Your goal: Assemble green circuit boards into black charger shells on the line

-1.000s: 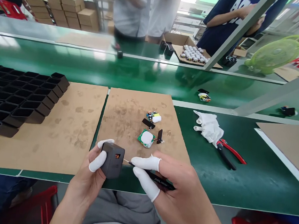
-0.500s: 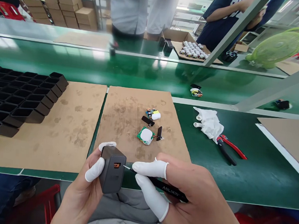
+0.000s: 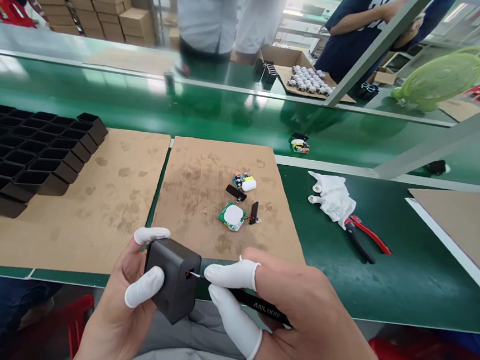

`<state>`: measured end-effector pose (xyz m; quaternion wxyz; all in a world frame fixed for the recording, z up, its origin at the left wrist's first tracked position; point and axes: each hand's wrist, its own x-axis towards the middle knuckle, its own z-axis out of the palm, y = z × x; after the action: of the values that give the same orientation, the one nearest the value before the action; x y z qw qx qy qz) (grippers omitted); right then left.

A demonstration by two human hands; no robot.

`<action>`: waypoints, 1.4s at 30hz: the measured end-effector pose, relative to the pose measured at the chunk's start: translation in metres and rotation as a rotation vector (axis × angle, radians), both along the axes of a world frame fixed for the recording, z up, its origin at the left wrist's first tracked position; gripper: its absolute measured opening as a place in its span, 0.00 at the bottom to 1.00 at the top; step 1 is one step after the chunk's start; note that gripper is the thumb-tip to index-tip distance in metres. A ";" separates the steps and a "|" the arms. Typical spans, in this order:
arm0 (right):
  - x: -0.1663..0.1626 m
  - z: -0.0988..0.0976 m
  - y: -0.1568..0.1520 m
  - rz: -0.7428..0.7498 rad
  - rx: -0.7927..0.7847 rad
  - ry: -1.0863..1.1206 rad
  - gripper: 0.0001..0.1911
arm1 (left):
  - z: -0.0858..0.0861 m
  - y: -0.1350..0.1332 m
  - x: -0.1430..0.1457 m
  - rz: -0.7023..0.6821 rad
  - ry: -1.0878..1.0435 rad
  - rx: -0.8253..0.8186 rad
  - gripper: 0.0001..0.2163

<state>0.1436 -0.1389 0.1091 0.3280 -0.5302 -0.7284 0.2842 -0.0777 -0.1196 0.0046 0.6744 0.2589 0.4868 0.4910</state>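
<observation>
My left hand [image 3: 122, 298], with white finger cots on thumb and forefinger, grips a black charger housing [image 3: 172, 278] above the table's front edge. One end face of it points to the right, and a small port [image 3: 189, 274] there shows orange inside. My right hand [image 3: 270, 311], also in finger cots, pinches black tweezers [image 3: 262, 305] lettered ANLIXIN. Their thin metal tip is at the port opening; how deep it reaches is hard to see. On the cardboard beyond lie a green board with a white disc [image 3: 233, 215], another small circuit board [image 3: 245, 182] and small black pieces [image 3: 254, 212].
Black open housings [image 3: 27, 156] stand in rows at the left on cardboard [image 3: 112, 202]. At the right lie a white glove [image 3: 333, 196] and red-and-black pliers [image 3: 365, 238]. Circuit parts [image 3: 300, 145] rest on the green conveyor [image 3: 212, 116]. People stand beyond it.
My left hand has turned the housing, so more of its long side shows and the port faces further right. The tweezers' tip has moved left to the port. Parts on the conveyor have shifted left.
</observation>
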 end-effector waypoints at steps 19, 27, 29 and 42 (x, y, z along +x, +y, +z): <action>-0.007 -0.013 0.002 -0.020 -0.306 0.029 0.07 | -0.009 -0.003 -0.007 0.216 0.112 0.087 0.33; -0.006 -0.023 0.005 0.079 -0.367 0.040 0.10 | -0.013 -0.002 -0.011 0.113 0.167 0.155 0.29; -0.007 -0.023 0.008 0.092 -0.370 0.089 0.10 | -0.011 -0.001 -0.009 0.133 0.182 0.180 0.28; -0.009 -0.030 0.009 0.126 -0.438 0.227 0.11 | 0.000 0.000 -0.004 0.229 0.171 0.189 0.28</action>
<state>0.1349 -0.1303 0.0788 0.2667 -0.5066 -0.6397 0.5128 -0.0820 -0.1200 0.0043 0.5430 0.3048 0.5204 0.5844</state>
